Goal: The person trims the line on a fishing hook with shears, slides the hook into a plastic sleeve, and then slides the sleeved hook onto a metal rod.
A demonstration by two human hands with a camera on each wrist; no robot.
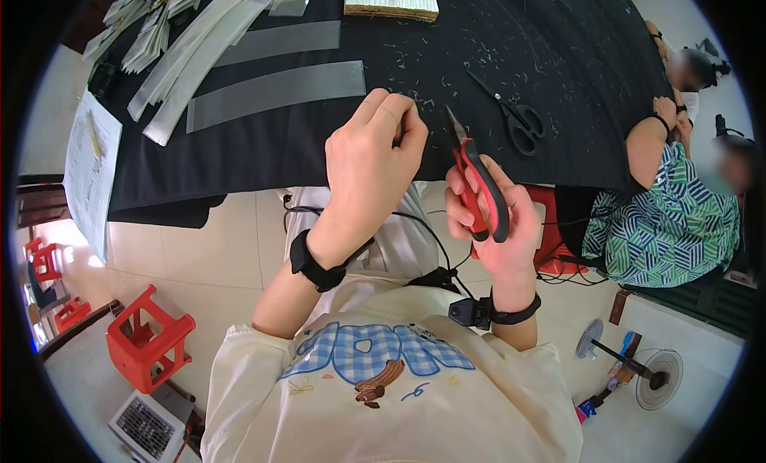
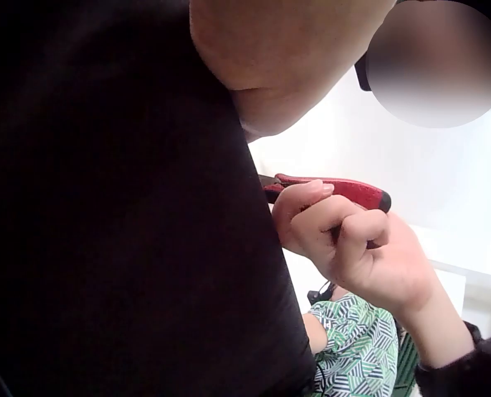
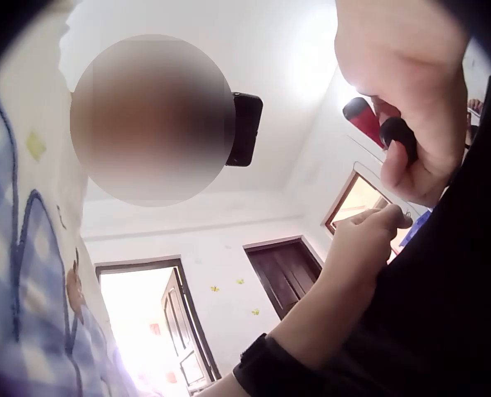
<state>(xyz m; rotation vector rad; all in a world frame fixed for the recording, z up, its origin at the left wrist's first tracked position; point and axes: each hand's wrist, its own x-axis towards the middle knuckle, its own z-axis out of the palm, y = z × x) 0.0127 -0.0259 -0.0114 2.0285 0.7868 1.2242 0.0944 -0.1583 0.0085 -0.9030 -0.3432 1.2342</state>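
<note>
Your left hand (image 1: 373, 148) hides its fingertips; whether they pinch anything, you cannot tell. Your right hand (image 1: 512, 220) covers part of the pliers (image 1: 493, 198). The head view's top edge crops the wooden block (image 1: 389, 2); writing on the paper (image 1: 88, 184) is illegible.

On your left, a written sheet (image 1: 88, 184) has a yellow pen (image 1: 93, 136) lying on it, and beyond it a red stool (image 1: 152, 359) stands on the tiled floor (image 1: 207, 248) near a pale appliance (image 1: 148, 425) with a dark grille. To your right you have a person in a green-and-white patterned shirt (image 1: 666, 216), with a standing fan (image 1: 658, 379) farther back. Your right wrist view also catches an open door (image 3: 179, 318), a dark wooden door (image 3: 282, 269) and small yellow wall decorations (image 3: 241, 281).
</note>
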